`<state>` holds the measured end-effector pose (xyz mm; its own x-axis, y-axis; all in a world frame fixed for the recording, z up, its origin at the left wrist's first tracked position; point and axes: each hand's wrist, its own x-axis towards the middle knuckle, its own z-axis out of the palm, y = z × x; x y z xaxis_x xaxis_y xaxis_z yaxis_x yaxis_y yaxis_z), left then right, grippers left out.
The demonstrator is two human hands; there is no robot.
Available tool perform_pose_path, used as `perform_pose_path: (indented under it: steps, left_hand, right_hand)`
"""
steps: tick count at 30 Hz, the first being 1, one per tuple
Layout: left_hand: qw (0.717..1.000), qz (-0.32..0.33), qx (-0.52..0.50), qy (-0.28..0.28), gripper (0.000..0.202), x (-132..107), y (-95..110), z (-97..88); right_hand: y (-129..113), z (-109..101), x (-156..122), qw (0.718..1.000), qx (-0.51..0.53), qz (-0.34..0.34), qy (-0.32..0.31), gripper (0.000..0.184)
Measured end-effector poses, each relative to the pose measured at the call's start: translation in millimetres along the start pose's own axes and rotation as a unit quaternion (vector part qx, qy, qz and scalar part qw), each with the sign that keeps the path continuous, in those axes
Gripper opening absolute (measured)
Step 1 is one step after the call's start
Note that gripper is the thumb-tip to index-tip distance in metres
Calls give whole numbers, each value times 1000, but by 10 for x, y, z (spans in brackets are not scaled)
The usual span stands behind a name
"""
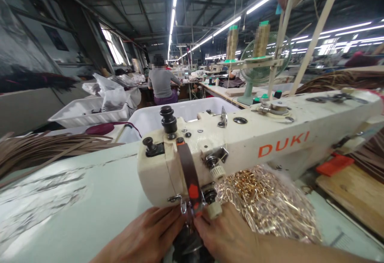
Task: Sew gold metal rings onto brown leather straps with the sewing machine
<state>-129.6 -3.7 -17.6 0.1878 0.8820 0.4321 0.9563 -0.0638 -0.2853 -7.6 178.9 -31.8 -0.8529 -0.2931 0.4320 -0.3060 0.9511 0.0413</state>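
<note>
We have a cream machine (237, 143) that runs from the middle of the frame to the right edge, with red letters on its side (they say DUKI). Our left hand (150, 227) and right hand (228, 231) are at its front end, low in the middle. The left fingers lie side by side and point in under the machine. The right fingers bend in from the other side. Both sets of tips are hidden, so we cannot tell if they pinch anything. A dark metal part (192, 249) sits between our hands, and a brown strip (188, 167) hangs down the machine's front above them.

Just beside our right arm is a clear bag (267, 203) full of shiny gold bits. A pale table (108, 199) fills the lower left, with a pile of brown straps (45, 151) at the left edge. A red thing (334, 164) is by a wood board (354, 199) on the right. Behind the machine is a white tub (186, 109). Farther back, a person (163, 81) in gray sits facing away, and a green fan (250, 73) stands at upper right.
</note>
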Motion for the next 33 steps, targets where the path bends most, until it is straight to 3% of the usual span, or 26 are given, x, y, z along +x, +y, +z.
perform_pose_path:
  steps: [6,13,16,20,25,28,33]
  left_hand:
    - [1000,-9,2,-11,39,-40,11,34]
    - [1000,-8,23,1,33,142,26,-67]
    - [999,-18,1,-34,27,180,58,-82]
    - [995,-46,-19,-84,25,161,117,-91]
    - [995,-65,-19,-73,24,156,151,-97]
    - [993,-72,-30,-83,23,154,138,-82]
    - [991,-78,-44,-99,29,115,107,-47]
  right_hand:
    - [0,15,-33,1000,-5,14,-15,17]
    - [23,36,5,999,5,26,-33,21]
    - [37,32,10,999,11,38,-35,23]
    - [81,-74,8,997,54,29,-56,26]
    - [197,-262,-11,993,87,45,-58,22]
    - [276,-299,-12,992,89,71,-48,12]
    - [337,-319,42,989,108,97,-31,12]
